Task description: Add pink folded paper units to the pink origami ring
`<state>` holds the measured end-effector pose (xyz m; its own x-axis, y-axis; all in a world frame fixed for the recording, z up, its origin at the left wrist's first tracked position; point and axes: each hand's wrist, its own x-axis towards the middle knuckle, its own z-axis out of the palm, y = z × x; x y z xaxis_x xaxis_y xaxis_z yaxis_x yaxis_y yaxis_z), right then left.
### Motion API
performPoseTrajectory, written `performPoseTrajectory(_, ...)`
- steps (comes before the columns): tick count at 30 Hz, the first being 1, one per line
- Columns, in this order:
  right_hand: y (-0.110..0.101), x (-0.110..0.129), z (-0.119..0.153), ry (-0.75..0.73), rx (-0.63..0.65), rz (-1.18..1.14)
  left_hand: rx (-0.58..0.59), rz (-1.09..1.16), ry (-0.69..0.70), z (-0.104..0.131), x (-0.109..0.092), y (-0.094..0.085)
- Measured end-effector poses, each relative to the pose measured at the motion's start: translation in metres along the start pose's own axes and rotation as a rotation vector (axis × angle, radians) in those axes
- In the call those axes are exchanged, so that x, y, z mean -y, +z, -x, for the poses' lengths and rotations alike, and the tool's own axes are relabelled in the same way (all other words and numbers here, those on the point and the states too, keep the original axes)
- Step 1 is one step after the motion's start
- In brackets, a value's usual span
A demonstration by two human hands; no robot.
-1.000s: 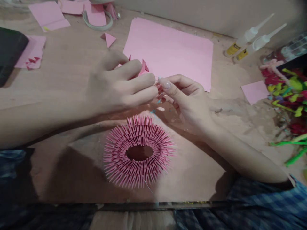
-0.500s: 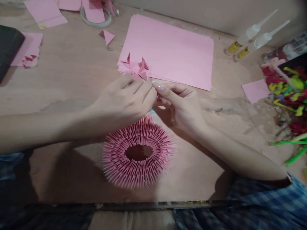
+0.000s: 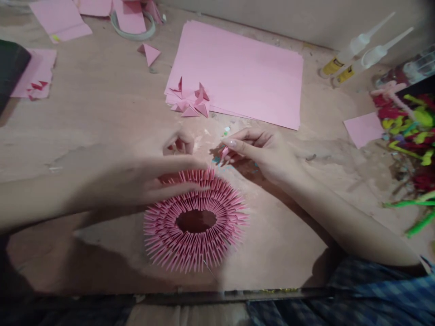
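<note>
A ring of many folded pink paper pieces [image 3: 231, 203] lies on the table in front of me. Over its far left edge hovers my left hand [image 3: 149, 167], smeared by motion, its fingers apart with nothing seen in them. Part of the ring is hidden beneath it. To the right, my right hand [image 3: 265, 147] pinches a small folded pink paper piece [image 3: 224, 152] between thumb and fingers, just beyond the ring. Several loose folded paper triangles [image 3: 201, 107] sit at the near left corner of a stack of pink paper sheets [image 3: 244, 72].
Two glue bottles [image 3: 348, 72] with long nozzles stand at the back right. Coloured pipe cleaners [image 3: 408, 122] are heaped at the right, beside a pink paper square [image 3: 363, 130]. A tape roll [image 3: 132, 35] and a dark box [image 3: 12, 68] are at the left.
My left hand has parted from my right, moving left and nearer to me over the ring as its fingers spread. The right hand keeps a small folded piece, now visible.
</note>
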<state>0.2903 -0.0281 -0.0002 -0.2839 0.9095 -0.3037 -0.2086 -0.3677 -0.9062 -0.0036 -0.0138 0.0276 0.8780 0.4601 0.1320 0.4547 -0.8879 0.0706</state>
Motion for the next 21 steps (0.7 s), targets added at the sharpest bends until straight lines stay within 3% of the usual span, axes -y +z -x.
performPoseTrajectory(4,-0.003,0.000,0.010,0.120,0.053,0.048,0.153,0.422,0.053,0.010,-0.009,0.006)
performPoseTrajectory(7,-0.003,-0.003,0.012,0.136,0.082,0.087,0.234,0.565,0.022,0.010,-0.005,0.006)
performPoseTrajectory(14,-0.002,-0.004,0.012,0.160,0.131,0.165,0.095,0.637,0.042,0.012,-0.002,0.015)
performPoseTrajectory(21,0.002,-0.002,0.016,0.166,0.147,0.181,0.131,0.642,0.028,0.015,-0.004,0.017)
